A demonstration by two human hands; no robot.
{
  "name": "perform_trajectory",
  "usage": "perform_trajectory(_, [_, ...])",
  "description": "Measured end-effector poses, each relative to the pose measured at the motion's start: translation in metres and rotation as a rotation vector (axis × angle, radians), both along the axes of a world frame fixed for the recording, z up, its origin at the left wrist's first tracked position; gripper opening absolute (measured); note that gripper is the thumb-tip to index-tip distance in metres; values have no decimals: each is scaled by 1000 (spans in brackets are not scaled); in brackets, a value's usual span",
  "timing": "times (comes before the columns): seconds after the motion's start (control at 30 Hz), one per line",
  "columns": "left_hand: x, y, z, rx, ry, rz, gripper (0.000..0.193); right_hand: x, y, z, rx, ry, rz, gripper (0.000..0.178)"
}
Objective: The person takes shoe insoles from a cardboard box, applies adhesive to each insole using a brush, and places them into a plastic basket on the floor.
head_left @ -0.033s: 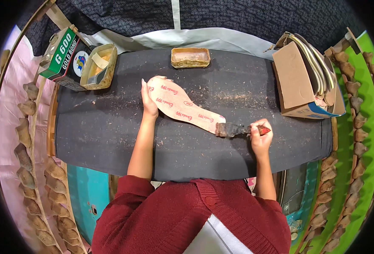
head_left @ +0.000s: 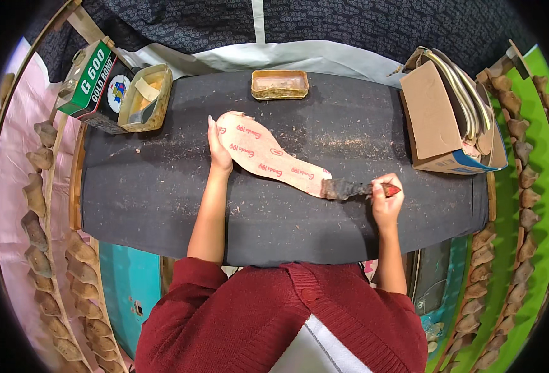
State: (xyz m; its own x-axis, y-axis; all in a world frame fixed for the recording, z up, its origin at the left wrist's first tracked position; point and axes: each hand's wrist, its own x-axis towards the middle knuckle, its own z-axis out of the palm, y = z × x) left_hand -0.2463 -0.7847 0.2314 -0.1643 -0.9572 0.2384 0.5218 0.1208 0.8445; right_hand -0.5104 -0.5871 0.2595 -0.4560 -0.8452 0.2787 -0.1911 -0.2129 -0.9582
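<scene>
A pale insole (head_left: 268, 158) with red print is held slanting over the dark-covered table, its wide end up at the left and its narrow heel end to the right. My left hand (head_left: 219, 149) grips the wide end by its left edge, with the thumb side showing and the other fingers tucked underneath. In my right hand (head_left: 386, 198) is a brush (head_left: 346, 189) with a red handle, clumped with dark, dried matter. The brush's tip meets the heel end of the insole. Both hands are closed.
A shallow tan tray (head_left: 279, 87) sits at the table's far edge. At the far left stand a green and black can (head_left: 91, 87) and a tub (head_left: 147, 102) with a scraper. A cardboard box (head_left: 433, 124) of insoles is at the right. Wooden shoe lasts (head_left: 517, 152) line the side racks.
My right hand and the brush have shifted slightly to the right, toward the insole's heel edge. The insole and my left hand look the same.
</scene>
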Motion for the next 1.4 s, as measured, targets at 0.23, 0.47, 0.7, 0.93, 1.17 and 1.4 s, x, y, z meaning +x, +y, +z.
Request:
perform_trajectory(0.23, [0,1,2,23,48,-52,56,5,1,14,-14,-134,4,10])
perform_trajectory(0.47, [1,-1,0,-5,13,-27,57,-11,-16,-3,-38,-73,-49,7])
perform_trajectory(0.7, [0,1,2,23,62,-47,57,-3,-16,2,17,-69,49,9])
perform_trajectory(0.93, [1,1,3,-11,5,-15,57,-20,-26,6,-42,-12,-76,6])
perform_trajectory(1.17, [0,1,2,-15,-6,-19,57,-16,-28,0,15,-104,-5,8])
perform_trajectory(1.4, [1,-1,-1,21,-2,-30,60,-13,-22,6,35,-19,120,6])
